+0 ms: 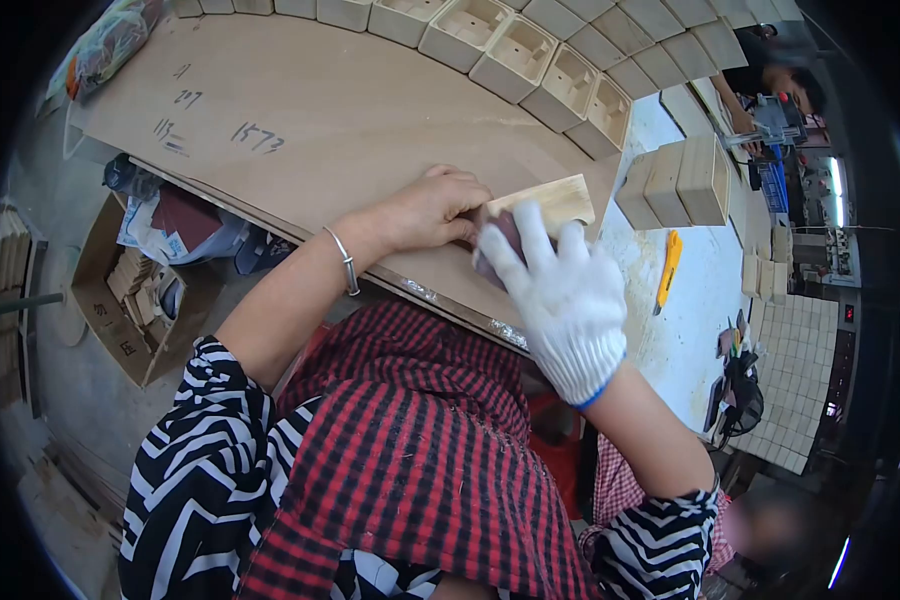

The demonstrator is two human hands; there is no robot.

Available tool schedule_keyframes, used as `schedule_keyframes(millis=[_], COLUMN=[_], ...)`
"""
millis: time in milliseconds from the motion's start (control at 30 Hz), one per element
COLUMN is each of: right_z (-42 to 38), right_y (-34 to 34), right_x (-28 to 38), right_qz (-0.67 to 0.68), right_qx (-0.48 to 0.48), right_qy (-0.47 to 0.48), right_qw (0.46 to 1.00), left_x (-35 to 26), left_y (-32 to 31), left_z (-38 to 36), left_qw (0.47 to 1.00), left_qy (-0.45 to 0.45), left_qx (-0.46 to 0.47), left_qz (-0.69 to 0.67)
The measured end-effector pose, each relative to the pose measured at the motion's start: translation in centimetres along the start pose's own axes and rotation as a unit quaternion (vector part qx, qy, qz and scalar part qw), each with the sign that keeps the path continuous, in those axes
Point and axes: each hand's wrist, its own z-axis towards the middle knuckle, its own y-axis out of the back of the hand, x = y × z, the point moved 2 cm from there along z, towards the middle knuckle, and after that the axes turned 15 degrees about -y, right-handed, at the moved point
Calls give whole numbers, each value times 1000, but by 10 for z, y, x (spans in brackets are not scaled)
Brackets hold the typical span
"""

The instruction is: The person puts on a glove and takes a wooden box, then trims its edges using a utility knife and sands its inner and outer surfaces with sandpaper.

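Observation:
A pale wooden box (560,198) lies at the near right part of the brown board, partly covered by my hands. My bare left hand (438,207) is closed on its left end, with a bracelet on the wrist. In a white glove, my right hand (560,285) presses a dark reddish-brown piece, which looks like sandpaper (500,240), against the near side of the box. The underside of the box and part of the piece are hidden by the fingers.
Rows of wooden boxes (510,62) line the far edge of the board (320,100). Three blocks (705,180) stand right, near a yellow cutter (670,262). A carton (130,325) of wooden pieces sits below left. Other people are at the right.

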Motion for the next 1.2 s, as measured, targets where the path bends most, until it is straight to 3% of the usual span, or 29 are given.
schedule_keyframes(millis=[367,433,500,667,733,767,867,967,1000,1033,1100,1133,1200], right_z=[-5,4,17,-45,-62,-73,-109,-126,-129,-132,-136,-139,-142], right_y=[2,-1,-2,14,19,13,-25,-50,-52,-55,-61,-64,-68], right_x=[0,1,6,-10,-34,-40,-52,-40,-36,-34,-29,-29,-32], right_qz=[6,14,27,33,181,184,277,231,207,208,229,239,258], right_qx=[51,32,-3,53,78,77,-45,-75,-89,-92,-10,31,14], right_qy=[-39,-43,-32,-42,-98,-102,-248,-253,-254,-261,-329,-362,-369], right_qw=[998,998,999,997,975,975,927,937,941,938,916,901,893], left_x=[4,6,7,6,3,-2,-16,-18,-24,-29,-36,-37,-34], left_y=[-5,-5,1,2,3,4,0,-12,-15,-18,-20,-20,-14], left_z=[-1,-2,-2,-1,0,-1,-1,1,4,7,14,19,29], left_qw=[1000,997,998,999,998,999,996,989,990,964,867,871,876], left_qy=[-20,-58,-51,-47,-53,-49,-47,60,57,92,160,158,137], left_qx=[-12,-55,-36,-8,0,-20,-55,-91,-85,-135,-223,-214,-242], left_qz=[-13,-3,1,-16,-22,0,44,-102,-100,-210,-415,-412,-395])
